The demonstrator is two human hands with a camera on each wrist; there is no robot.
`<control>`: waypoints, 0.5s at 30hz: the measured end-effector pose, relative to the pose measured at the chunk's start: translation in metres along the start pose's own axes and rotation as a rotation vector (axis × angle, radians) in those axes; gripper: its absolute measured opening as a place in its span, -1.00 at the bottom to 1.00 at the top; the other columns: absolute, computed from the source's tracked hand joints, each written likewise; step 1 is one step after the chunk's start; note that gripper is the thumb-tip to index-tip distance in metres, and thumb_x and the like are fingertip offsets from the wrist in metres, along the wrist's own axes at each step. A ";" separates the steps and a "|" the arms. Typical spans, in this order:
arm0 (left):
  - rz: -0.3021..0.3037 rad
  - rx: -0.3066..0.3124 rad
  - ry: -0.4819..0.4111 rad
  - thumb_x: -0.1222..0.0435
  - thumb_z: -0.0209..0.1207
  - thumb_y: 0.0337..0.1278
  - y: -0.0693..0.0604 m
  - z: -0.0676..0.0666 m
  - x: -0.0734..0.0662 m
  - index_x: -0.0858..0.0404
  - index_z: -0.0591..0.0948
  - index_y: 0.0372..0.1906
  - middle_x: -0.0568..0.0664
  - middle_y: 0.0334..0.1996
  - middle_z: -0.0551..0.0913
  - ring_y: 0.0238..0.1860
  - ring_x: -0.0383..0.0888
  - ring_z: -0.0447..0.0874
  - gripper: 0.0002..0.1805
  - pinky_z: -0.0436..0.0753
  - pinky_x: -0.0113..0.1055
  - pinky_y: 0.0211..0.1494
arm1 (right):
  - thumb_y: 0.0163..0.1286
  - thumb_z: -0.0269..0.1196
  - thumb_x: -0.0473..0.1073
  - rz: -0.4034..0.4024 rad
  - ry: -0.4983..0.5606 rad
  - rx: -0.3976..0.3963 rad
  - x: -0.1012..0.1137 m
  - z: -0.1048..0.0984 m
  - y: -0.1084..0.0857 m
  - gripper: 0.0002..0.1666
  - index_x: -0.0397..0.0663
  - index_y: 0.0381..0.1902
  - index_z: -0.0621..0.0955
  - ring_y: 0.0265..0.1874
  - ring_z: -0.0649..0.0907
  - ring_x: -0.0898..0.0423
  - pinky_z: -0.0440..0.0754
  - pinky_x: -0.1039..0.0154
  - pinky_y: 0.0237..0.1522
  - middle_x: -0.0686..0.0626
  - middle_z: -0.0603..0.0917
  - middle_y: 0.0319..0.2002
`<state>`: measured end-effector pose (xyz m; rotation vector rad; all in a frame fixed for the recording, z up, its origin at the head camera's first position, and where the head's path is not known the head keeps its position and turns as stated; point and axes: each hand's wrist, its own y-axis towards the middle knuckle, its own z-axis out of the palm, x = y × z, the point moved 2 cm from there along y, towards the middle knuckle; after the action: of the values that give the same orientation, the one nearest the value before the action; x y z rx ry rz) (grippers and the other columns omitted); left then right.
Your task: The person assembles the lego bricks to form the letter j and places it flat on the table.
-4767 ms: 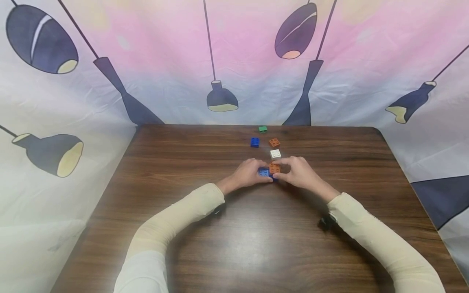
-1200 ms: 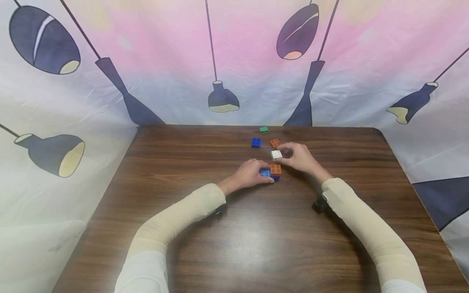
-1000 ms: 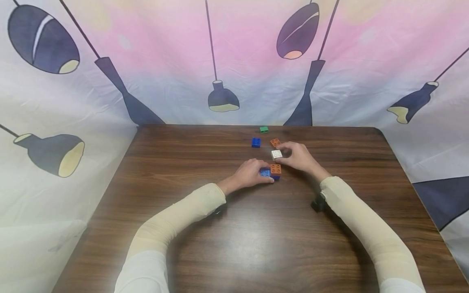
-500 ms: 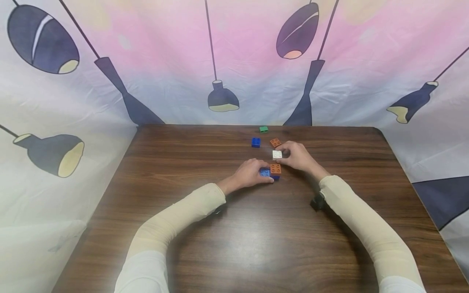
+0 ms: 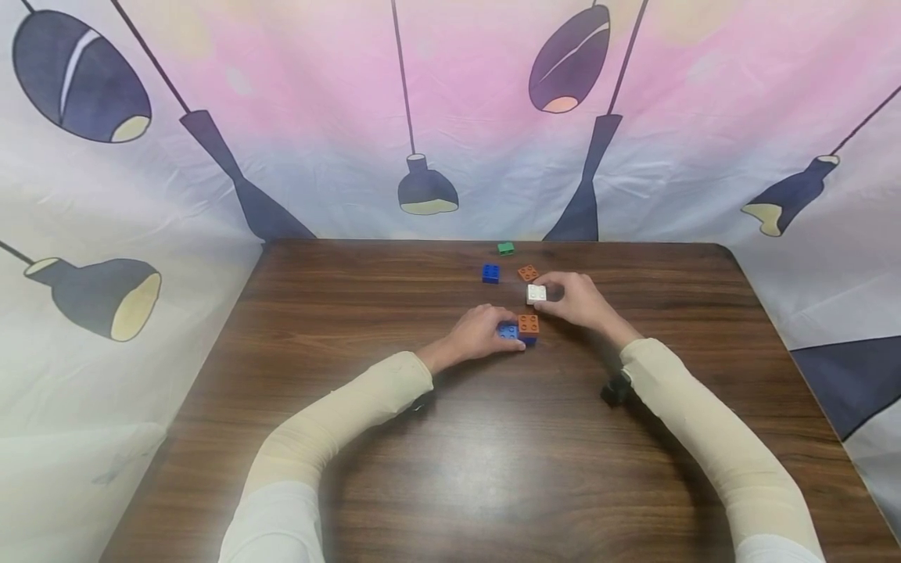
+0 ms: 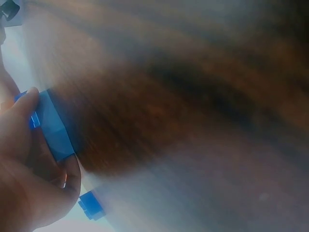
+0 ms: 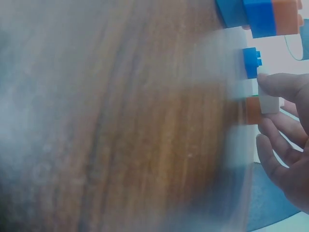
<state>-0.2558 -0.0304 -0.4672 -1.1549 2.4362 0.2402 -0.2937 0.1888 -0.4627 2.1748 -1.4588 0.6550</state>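
Note:
My left hand [image 5: 480, 332] grips a light blue brick [image 5: 507, 333] between thumb and fingers. Against that brick's right side stands a dark blue brick with an orange brick [image 5: 529, 323] on top. Just beyond the stack, my right hand [image 5: 579, 300] pinches a white brick [image 5: 536, 294] by its sides, studs up. The right wrist view shows the white brick [image 7: 269, 99] between thumb and fingertips, with the joined blue and orange bricks [image 7: 287, 17] above it in the picture. In the left wrist view the fingers of my left hand [image 6: 29, 159] hold the light blue brick [image 6: 55, 128].
Behind the white brick lies a loose orange brick [image 5: 528, 273]. A dark blue brick [image 5: 490, 274] sits to its left, and a green brick [image 5: 505, 249] is near the far edge of the wooden table [image 5: 450, 469]. A patterned cloth [image 5: 338, 125] hangs behind the table.
From the stack my right hand has moved away to the white brick, which it now pinches and which has shifted slightly right and turned straighter. My left hand has stayed in place.

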 end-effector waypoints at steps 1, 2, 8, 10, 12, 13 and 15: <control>0.001 -0.002 -0.002 -0.10 0.38 0.19 0.000 0.000 0.000 0.25 0.64 0.25 0.03 0.13 0.72 0.06 -0.12 0.64 -0.33 0.59 -0.22 0.17 | 0.28 0.48 -0.11 -0.002 0.005 -0.005 0.001 -0.001 -0.001 -0.54 -0.09 0.12 0.69 -0.01 0.68 -0.14 0.60 -0.13 0.07 -0.18 0.74 0.03; 0.001 -0.003 -0.003 -0.10 0.39 0.19 0.000 0.000 0.000 0.25 0.64 0.25 0.03 0.13 0.72 0.06 -0.12 0.64 -0.33 0.59 -0.22 0.17 | 0.28 0.48 -0.10 -0.005 0.008 -0.008 0.001 -0.002 -0.002 -0.54 -0.08 0.12 0.69 -0.01 0.68 -0.13 0.60 -0.13 0.06 -0.18 0.74 0.02; 0.003 -0.005 0.001 -0.10 0.38 0.19 0.001 0.000 0.001 0.25 0.64 0.25 0.02 0.12 0.73 0.05 -0.13 0.64 -0.33 0.59 -0.22 0.16 | 0.31 0.46 -0.09 -0.030 0.026 -0.015 0.006 -0.007 -0.007 -0.54 -0.07 0.13 0.68 -0.02 0.69 -0.12 0.61 -0.13 0.02 -0.16 0.75 0.00; 0.004 -0.006 0.002 -0.11 0.38 0.20 0.001 0.000 0.001 0.25 0.64 0.25 0.02 0.12 0.73 0.05 -0.13 0.64 -0.34 0.59 -0.22 0.15 | 0.31 0.46 -0.08 -0.036 0.031 -0.015 0.008 -0.009 -0.009 -0.54 -0.06 0.15 0.68 -0.02 0.68 -0.12 0.61 -0.13 0.02 -0.16 0.74 0.00; 0.003 -0.006 0.000 -0.10 0.38 0.20 0.000 0.000 0.001 0.25 0.64 0.25 0.02 0.12 0.73 0.05 -0.13 0.64 -0.34 0.59 -0.22 0.16 | 0.32 0.46 -0.06 -0.039 0.033 -0.018 0.010 -0.011 -0.010 -0.53 -0.04 0.16 0.68 0.00 0.68 -0.11 0.62 -0.13 0.03 -0.15 0.74 0.02; 0.003 -0.006 -0.001 -0.10 0.38 0.20 0.000 0.000 0.001 0.25 0.64 0.25 0.01 0.12 0.73 0.05 -0.13 0.64 -0.34 0.59 -0.21 0.16 | 0.32 0.46 -0.06 -0.040 0.032 -0.021 0.011 -0.011 -0.011 -0.52 -0.03 0.16 0.68 0.00 0.68 -0.11 0.62 -0.12 0.04 -0.14 0.74 0.03; 0.001 -0.004 -0.004 -0.10 0.38 0.20 0.000 0.000 0.000 0.25 0.64 0.25 0.02 0.13 0.72 0.06 -0.13 0.64 -0.34 0.60 -0.21 0.16 | 0.34 0.44 -0.04 -0.049 0.025 -0.024 0.013 -0.013 -0.014 -0.52 -0.03 0.17 0.67 0.02 0.68 -0.11 0.62 -0.13 0.05 -0.14 0.74 0.05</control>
<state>-0.2556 -0.0307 -0.4674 -1.1539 2.4335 0.2483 -0.2785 0.1916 -0.4458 2.1694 -1.3896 0.6426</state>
